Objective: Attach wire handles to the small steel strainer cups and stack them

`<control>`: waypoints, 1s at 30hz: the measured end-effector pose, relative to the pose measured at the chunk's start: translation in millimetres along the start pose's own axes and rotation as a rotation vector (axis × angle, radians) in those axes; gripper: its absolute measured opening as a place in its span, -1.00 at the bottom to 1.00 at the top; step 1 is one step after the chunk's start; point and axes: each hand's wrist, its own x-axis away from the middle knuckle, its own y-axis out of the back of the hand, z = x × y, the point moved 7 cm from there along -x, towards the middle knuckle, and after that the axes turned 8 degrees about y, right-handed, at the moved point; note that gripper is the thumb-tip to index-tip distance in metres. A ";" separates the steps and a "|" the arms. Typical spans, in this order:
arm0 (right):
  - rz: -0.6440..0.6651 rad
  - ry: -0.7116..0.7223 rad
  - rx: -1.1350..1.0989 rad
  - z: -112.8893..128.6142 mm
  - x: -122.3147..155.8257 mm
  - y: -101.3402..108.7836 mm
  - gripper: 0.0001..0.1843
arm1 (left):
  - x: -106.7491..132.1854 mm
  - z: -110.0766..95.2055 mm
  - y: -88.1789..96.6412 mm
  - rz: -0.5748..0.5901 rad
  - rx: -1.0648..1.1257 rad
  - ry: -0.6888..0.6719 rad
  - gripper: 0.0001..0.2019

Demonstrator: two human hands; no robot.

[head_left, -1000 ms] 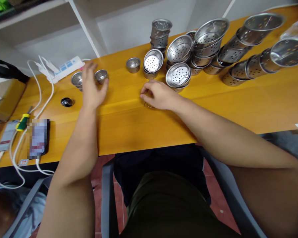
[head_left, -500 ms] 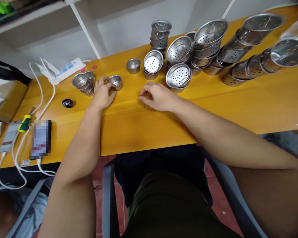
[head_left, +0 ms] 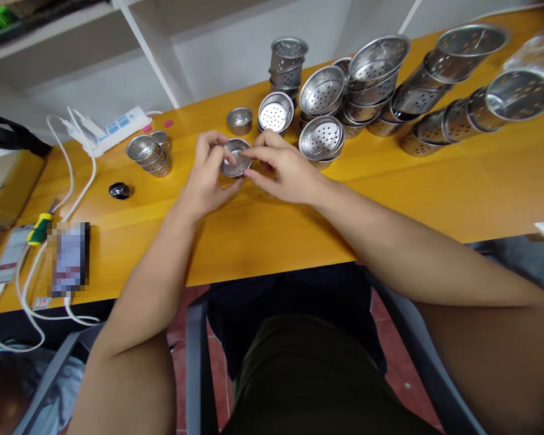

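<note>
My left hand (head_left: 207,179) grips a small perforated steel strainer cup (head_left: 234,158), tilted so its open mouth faces me, just above the orange table (head_left: 299,223). My right hand (head_left: 284,171) pinches at the cup's right rim with thumb and forefinger; whether it holds anything small is hidden. Both hands meet at the table's middle. A small group of like cups (head_left: 150,152) stands to the left of my left hand.
Stacks of larger perforated steel baskets (head_left: 372,84) line the table's back right. A single cup (head_left: 239,120) and a strainer (head_left: 275,113) stand behind my hands. At left lie a power strip (head_left: 113,128), white cables, a black knob (head_left: 119,191), a screwdriver (head_left: 38,228) and a phone.
My left hand took one small cup from the group at left and carried it right to the table's middle. My right hand lifted from the table and met it at the cup's rim.
</note>
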 end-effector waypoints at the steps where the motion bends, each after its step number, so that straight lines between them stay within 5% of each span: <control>1: 0.020 0.019 0.020 1.8 0.2 -0.6 -0.63 | 0.0 -0.8 -1.3 -0.032 0.007 -0.023 -0.16; 4: 0.050 0.035 0.112 10.3 2.0 -3.7 -0.64 | 0.0 0.3 -4.0 -0.048 -0.025 -0.038 0.01; 9: 0.105 0.021 0.209 28.5 3.3 -20.6 -0.51 | 2.4 -9.7 -6.8 -0.012 -0.126 -0.024 0.00; 14: 0.204 -0.022 0.279 20.8 3.8 -29.7 -0.67 | 2.7 -8.3 -15.8 0.031 -0.081 -0.015 -0.08; 19: 0.098 0.041 0.090 17.6 4.3 -20.5 -0.93 | -0.4 0.3 -18.1 0.027 -0.094 -0.110 0.03; 24: -0.076 0.070 -0.008 17.3 -1.0 -7.4 -0.65 | 0.6 -6.6 -27.2 0.035 -0.005 -0.165 -0.15; 30: -0.093 -0.043 -0.095 13.1 -5.1 -7.9 -0.44 | 5.7 -2.7 -39.7 0.070 0.137 -0.136 -0.13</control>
